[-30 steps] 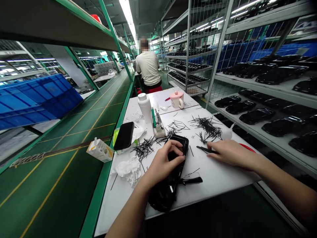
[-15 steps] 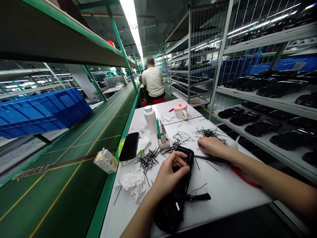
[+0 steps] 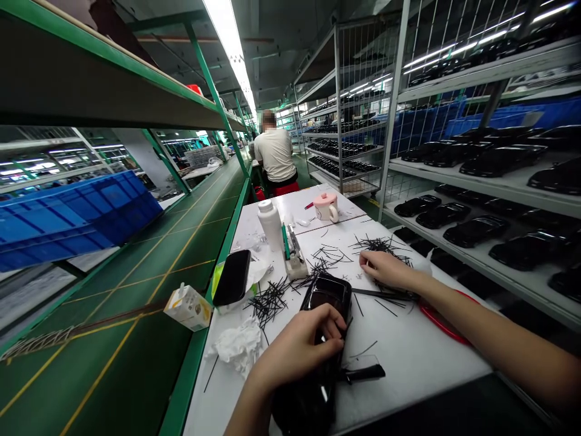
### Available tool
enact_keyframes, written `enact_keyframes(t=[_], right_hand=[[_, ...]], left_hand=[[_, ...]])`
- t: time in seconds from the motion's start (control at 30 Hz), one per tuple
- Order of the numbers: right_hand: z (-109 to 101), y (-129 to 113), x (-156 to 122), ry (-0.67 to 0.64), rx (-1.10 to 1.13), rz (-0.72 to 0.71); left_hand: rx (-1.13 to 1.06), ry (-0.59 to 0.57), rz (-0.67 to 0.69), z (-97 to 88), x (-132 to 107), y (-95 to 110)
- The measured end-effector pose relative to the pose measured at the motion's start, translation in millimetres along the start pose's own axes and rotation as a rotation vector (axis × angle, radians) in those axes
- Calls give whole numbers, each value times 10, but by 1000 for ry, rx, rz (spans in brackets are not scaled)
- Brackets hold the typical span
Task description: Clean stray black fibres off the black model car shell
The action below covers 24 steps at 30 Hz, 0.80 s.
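Observation:
A glossy black toy car body [image 3: 324,303] lies on the white worktable [image 3: 408,351], nose away from me. My left hand [image 3: 297,351] is closed around its middle, fingers curled over the top. My right hand [image 3: 385,269] rests further back at a heap of thin black sticks [image 3: 379,245], fingertips pinched together on the sticks. Beneath that hand lies a long black tool [image 3: 381,294]. A second heap of black sticks [image 3: 270,297] lies left of the car body.
A black phone [image 3: 232,277], crumpled tissue [image 3: 238,345], small carton [image 3: 188,307], white bottle [image 3: 270,225], tool holder [image 3: 293,257] and pink mug [image 3: 325,207] stand around. Green conveyor [image 3: 136,303] on the left; racks of black car bodies [image 3: 476,227] on the right. A person [image 3: 275,154] sits ahead.
My right hand moved from the near table edge up to the far heap of sticks. My left hand slid back along the car body toward me.

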State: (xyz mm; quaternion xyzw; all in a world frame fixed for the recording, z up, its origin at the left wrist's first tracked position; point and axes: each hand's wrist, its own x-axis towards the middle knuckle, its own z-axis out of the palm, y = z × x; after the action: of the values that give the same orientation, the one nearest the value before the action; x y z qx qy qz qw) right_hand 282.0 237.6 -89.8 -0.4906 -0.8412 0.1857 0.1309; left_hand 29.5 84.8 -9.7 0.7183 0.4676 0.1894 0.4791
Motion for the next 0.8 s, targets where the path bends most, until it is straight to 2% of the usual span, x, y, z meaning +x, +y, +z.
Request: enact_keyframes(t=[0.1,0.23,0.33,0.47,0.53,0.6,0.8], right_hand=[[18,87,27,16,143,27],[-7,141,42,12,348,37],[-146,61,1,-2,513,-10],[-431,-191,-171,-26,654,-106],[-515,-306,-275,-34,667,-138],[-514,-365,-353,-35,642,-143],[-189,-244,-383,12,369,-66]], left_hand=[[-45,37,29,26,19,-11],[-88,157,85,75,58,-37],[-158,235,112,120,89,-57],[-298,302,146,185,118,-72],[-364,319,162,210,124,-75],[-404,322,176,226,125,-80],[-441,335,178,221,134,-104]])
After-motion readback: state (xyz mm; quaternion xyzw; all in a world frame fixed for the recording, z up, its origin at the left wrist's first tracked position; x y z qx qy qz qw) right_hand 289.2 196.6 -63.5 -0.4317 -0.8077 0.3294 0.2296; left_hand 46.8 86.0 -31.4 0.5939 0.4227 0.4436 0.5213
